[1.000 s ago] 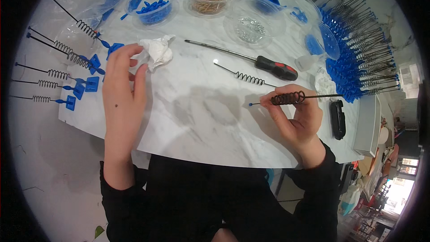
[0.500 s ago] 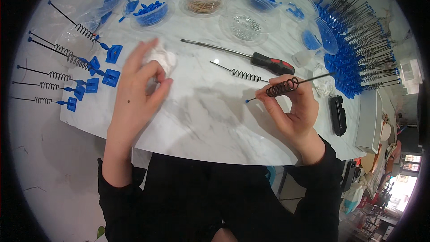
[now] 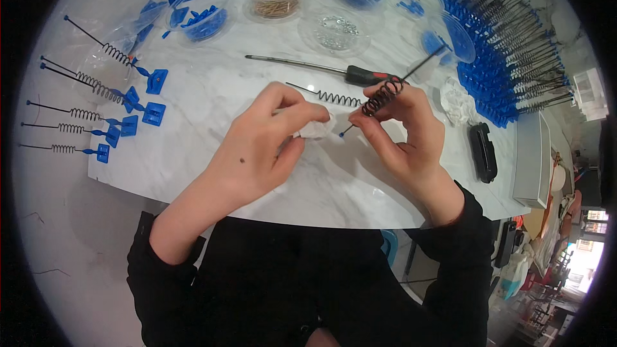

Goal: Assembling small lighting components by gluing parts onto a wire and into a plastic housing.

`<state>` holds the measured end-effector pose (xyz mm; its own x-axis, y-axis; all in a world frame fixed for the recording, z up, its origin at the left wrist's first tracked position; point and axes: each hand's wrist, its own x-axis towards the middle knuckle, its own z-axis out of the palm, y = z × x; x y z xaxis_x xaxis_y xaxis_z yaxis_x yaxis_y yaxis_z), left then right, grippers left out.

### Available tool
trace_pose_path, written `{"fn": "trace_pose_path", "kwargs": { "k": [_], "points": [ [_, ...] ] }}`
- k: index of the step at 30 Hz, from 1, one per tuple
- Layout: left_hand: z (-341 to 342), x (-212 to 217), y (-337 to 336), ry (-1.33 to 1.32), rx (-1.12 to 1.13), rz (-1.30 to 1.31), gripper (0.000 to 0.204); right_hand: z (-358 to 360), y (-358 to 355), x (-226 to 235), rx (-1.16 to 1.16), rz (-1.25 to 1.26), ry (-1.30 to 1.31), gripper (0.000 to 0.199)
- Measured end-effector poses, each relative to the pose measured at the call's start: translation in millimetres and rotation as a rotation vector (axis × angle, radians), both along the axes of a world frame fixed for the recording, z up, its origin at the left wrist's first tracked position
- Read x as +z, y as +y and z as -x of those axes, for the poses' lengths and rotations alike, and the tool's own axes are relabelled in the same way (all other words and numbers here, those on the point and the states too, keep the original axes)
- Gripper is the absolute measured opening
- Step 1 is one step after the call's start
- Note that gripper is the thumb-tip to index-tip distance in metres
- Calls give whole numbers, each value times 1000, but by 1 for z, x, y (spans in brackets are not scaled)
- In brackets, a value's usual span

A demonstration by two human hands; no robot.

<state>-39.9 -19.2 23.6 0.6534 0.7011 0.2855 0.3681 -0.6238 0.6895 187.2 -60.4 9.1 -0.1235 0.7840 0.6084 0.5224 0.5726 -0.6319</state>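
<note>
My right hand (image 3: 408, 130) pinches a black coil spring (image 3: 384, 95) with long straight ends. One end points up and right; the other, blue-tipped, shows below the thumb. Just left of it, my left hand (image 3: 260, 144) is closed on a crumpled white tissue (image 3: 316, 128), mostly hidden under the fingers. The tissue is close to the blue tip; I cannot tell whether they touch. A second black spring (image 3: 337, 98) lies on the marble-patterned table beyond both hands. Behind it lies a screwdriver (image 3: 360, 76) with a black and red handle.
Clear tubs hold blue parts (image 3: 204, 22), brass-coloured screws (image 3: 276, 5) and small metal nuts or washers (image 3: 334, 31). Finished-looking blue pieces with springs (image 3: 154, 114) line the left edge; many more (image 3: 488, 71) crowd the right. A black case (image 3: 483, 153) and crumpled tissue (image 3: 456, 104) lie at right.
My left hand has moved right with the tissue, from the left side of the table to beside the spring. The right hand still holds the spring; the view has shifted slightly.
</note>
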Motion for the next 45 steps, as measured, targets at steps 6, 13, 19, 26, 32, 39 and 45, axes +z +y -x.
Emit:
{"fn": "trace_pose_path", "kwargs": {
  "k": [6, 13, 19, 26, 32, 39, 45],
  "points": [
    [-13, -8, -1, -185, 53, 247, 31, 0, 1, 1, -8, -55, -10, 45],
    [-15, -27, 3, -280, 106, 239, 28, -2, 3, 6, 46, -33, -86, 43],
    [-14, -18, -2, -108, 46, -21, 27, -2, 5, 2, 37, -80, -76, 44],
    [-21, -20, -6, -186, 112, 43, 24, -1, 6, 1, 47, -133, -78, 43],
    [-22, -14, 1, -124, 14, 41, 23, -2, 7, 1, 56, -132, -77, 43],
    [-19, -15, 6, -184, 1, 25, 20, -2, 6, 2, 57, -154, -105, 44],
    [-21, -18, 6, -185, 10, 103, 21, 0, 5, 3, 51, -153, -102, 44]
  ]
}}
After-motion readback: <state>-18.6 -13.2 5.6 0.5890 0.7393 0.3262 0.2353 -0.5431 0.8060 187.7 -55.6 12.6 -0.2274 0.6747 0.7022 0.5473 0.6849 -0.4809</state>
